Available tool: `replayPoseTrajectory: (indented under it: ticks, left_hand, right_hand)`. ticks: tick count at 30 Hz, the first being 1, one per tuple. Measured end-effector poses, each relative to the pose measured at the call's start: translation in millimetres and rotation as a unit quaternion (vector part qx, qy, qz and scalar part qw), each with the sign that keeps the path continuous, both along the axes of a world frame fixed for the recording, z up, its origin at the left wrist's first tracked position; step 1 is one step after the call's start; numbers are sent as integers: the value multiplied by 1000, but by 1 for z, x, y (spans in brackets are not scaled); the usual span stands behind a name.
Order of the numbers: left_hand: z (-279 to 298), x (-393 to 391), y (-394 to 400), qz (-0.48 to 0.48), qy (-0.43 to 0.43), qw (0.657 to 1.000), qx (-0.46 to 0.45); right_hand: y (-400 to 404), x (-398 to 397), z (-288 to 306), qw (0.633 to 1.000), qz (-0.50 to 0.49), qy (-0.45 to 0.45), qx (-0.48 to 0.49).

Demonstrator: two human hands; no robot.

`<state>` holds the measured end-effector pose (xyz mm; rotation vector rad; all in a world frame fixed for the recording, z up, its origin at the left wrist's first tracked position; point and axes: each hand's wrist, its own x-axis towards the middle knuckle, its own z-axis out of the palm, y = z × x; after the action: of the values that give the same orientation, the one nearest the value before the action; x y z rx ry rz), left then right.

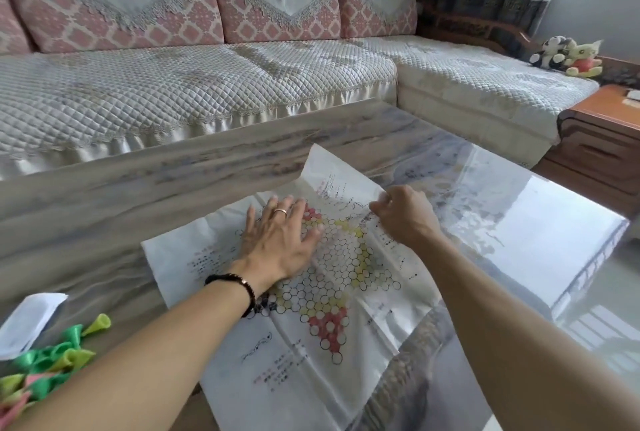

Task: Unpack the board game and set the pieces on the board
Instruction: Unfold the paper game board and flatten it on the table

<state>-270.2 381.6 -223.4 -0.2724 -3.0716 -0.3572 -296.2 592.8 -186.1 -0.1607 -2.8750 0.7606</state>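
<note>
Paper game board (311, 292) lies mid-table; left hand (277, 240) presses it flat with fingers spread, right hand (401, 215) pinches the raised flap toward one o'clock. Cone pieces (59, 358) wait at eight o'clock, nearer the left hand.

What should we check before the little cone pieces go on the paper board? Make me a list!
1. Paper board lies flat: not ok, its far corner curls up.
2. Left hand presses the board down: ok, fingers flat on it.
3. Right hand grips the raised fold: ok, it pinches the paper.
4. Cone pieces within reach: ok, heaped at the near left of the table.
5. All pieces there: cannot tell, some are cut off at the edge.
6. Board free of pieces: ok.
</note>
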Motion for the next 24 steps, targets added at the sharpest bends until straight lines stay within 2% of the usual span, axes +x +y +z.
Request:
replayPoseTrajectory:
  ticks: [4, 11, 14, 17, 20, 22, 24]
  left_hand:
    - [-5, -7, -10, 11, 3, 1000, -12]
    - [-9, -10, -7, -19, -1, 1000, -20]
    - [-14, -15, -12, -40, -41, 998, -35]
    - [-17, -19, -24, -55, -37, 997, -45]
    - [-15, -18, -26, -60, -43, 996, -50]
    - [-14, -18, -26, -58, -50, 996, -49]
    - [-16, -18, -26, -53, -47, 996, -46]
  right_hand:
    - [-1, -9, -20, 999, -18, -32, 26]
    - [25, -9, -29, 997, -60, -31, 47]
    - [35, -13, -24, 992, -68, -33, 98]
    - [39, -21, -19, 985, -90, -19, 147]
    - [30, -25, -20, 962, -117, 27, 244]
    - [15, -28, -23, 955, -92, 89, 267]
    - [-14, -33, -25, 967, 26, 134, 214]
